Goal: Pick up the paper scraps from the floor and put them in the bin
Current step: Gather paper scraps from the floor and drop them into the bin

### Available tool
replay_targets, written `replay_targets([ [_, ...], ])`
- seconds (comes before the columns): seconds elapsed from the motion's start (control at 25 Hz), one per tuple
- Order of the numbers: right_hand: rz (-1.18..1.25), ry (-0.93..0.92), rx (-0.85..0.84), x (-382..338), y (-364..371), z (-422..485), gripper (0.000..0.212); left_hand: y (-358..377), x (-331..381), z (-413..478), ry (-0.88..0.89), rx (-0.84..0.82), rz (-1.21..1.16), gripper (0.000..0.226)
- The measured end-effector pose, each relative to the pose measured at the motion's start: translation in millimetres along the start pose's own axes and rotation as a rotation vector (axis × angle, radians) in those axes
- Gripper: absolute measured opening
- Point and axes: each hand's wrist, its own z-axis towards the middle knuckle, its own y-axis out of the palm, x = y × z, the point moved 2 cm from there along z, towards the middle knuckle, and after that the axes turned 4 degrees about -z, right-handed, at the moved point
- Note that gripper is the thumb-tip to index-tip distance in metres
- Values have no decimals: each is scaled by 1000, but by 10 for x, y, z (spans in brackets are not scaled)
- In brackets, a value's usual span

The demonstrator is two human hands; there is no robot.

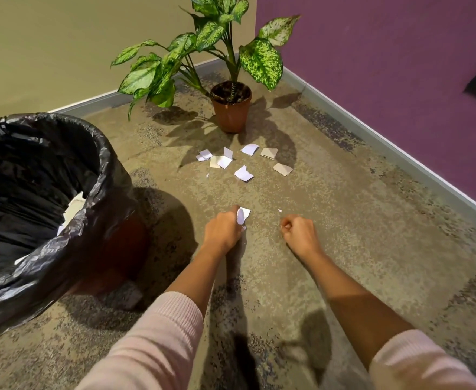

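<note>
The black-lined bin (pixel 99 175) stands left, nearest the left hand (pixel 222 230), which pinches a white scrap (pixel 243 215) whose long axis points away from the person. The loose scraps (pixel 244 173) lie straight ahead on the floor (pixel 343 235). The right hand (pixel 298 232) is curled; I cannot tell whether it holds anything. A tiny fleck (pixel 279 211) lies just beyond it.

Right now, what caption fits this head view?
Left hand grips a paper scrap, right hand curled beside it; more scraps lie near the potted plant, lined bin at left.
</note>
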Motion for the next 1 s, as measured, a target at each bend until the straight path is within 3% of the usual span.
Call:
replay_targets([
  [0.12, 39, 50, 13, -67, -50, 328, 31, -29, 8, 218, -35, -56, -1, 52],
  [0.2, 21, 56, 8, -118, -51, 466, 36, -47, -12, 343, -44, -67, -34, 38],
  [0.28, -51, 51, 4, -175, -46, 544, 33, -62, -32, 416, -64, -40, -65, 26],
  [0.56, -293, 9, -63, -282, -70, 617, 20, -79, -14, 449, -85, 17, -9, 28],
  [0.76, -405, -81, -138, -370, -72, 639, 41, -51, -33, 403, -68, 13, -37, 24],
  [0.84, -367, -90, -206, -340, -72, 689, 38, -65, -42, 361, -96, 7, -92, 23],
  [0.92, -246, -30, -231, -294, -119, 715, 17, -94, -55, 289, -120, -1, -140, 20],
  [1.0, -93, 46, -228, -233, -194, 690, 27, -145, -63, 204, -133, 9, -161, 17],
])
